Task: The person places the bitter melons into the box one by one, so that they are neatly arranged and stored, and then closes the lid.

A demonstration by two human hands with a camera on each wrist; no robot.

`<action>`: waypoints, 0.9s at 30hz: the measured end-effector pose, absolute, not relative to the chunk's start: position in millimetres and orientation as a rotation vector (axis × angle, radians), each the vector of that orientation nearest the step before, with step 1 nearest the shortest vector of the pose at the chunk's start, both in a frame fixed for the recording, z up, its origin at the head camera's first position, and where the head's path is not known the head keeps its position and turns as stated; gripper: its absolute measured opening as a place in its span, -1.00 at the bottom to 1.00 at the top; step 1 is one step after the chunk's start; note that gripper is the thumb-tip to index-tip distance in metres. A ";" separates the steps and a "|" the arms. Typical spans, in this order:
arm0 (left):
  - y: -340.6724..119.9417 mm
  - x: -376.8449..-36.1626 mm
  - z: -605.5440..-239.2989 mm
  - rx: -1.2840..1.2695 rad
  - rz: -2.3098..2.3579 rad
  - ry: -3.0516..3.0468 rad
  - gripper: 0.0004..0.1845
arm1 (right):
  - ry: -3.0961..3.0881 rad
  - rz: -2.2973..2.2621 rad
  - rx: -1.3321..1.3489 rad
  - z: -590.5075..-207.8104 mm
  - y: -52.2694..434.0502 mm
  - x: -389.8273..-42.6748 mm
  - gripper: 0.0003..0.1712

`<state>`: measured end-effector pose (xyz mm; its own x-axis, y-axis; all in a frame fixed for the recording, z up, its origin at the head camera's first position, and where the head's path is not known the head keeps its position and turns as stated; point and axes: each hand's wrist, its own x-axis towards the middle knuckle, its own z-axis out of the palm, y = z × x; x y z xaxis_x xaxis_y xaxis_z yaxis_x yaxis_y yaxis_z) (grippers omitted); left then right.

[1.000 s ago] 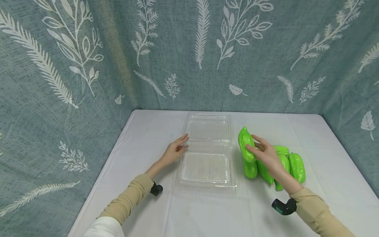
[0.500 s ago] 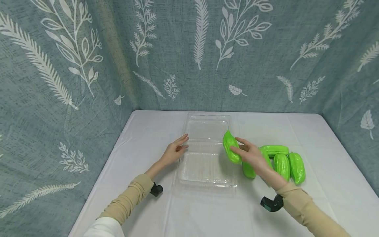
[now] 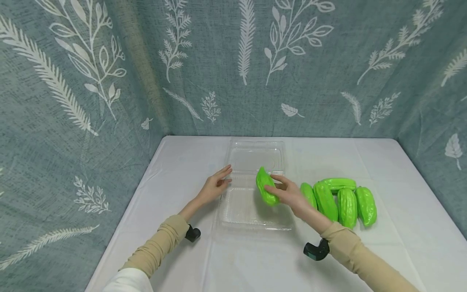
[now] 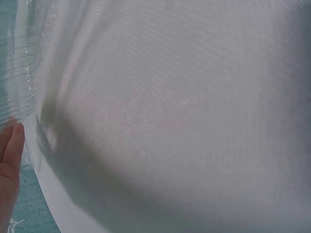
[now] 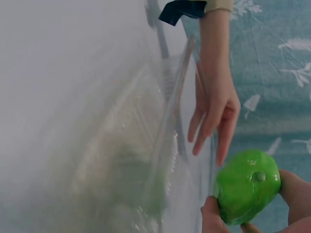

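I see no readable labels; right hand (image 3: 288, 194) pinches gourd (image 3: 265, 186) over tray (image 3: 255, 221), left hand (image 3: 215, 187) spread at its edge.

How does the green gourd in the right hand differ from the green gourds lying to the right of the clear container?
The held gourd is gripped by the right hand and off the cloth; the row of gourds lies on the white tablecloth.
The held gourd is above the clear container; the row of gourds lies outside it.
The held gourd is alone; the row of gourds is packed side by side.
Both are bright green, glossy and ridged.
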<state>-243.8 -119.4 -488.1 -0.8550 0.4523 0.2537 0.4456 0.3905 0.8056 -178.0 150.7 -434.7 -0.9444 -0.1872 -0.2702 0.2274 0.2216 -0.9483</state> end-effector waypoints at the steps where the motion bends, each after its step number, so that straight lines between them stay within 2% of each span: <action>1: -119.3 -243.7 -488.0 0.842 1.515 2.610 -0.51 | 2.172 -1.774 0.039 -436.0 148.5 -177.7 -0.25; 9: -115.3 -239.7 -484.1 0.825 1.529 2.621 -0.52 | 2.163 -1.751 0.059 -446.9 134.1 -174.6 -0.28; 16: -111.1 -222.8 -456.2 0.823 1.493 2.629 -0.53 | 2.213 -1.717 0.049 -455.1 121.4 -174.2 -0.29; 27: -110.6 -218.8 -454.1 0.800 1.485 2.632 -0.53 | 2.255 -1.698 0.073 -472.6 102.5 -172.3 -0.28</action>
<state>-218.8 -110.6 -454.1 -0.8691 0.4381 0.2298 0.4233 0.4181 0.8037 -172.3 102.5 -472.6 -0.9488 -0.1473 -0.2795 0.2279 0.2934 -0.9284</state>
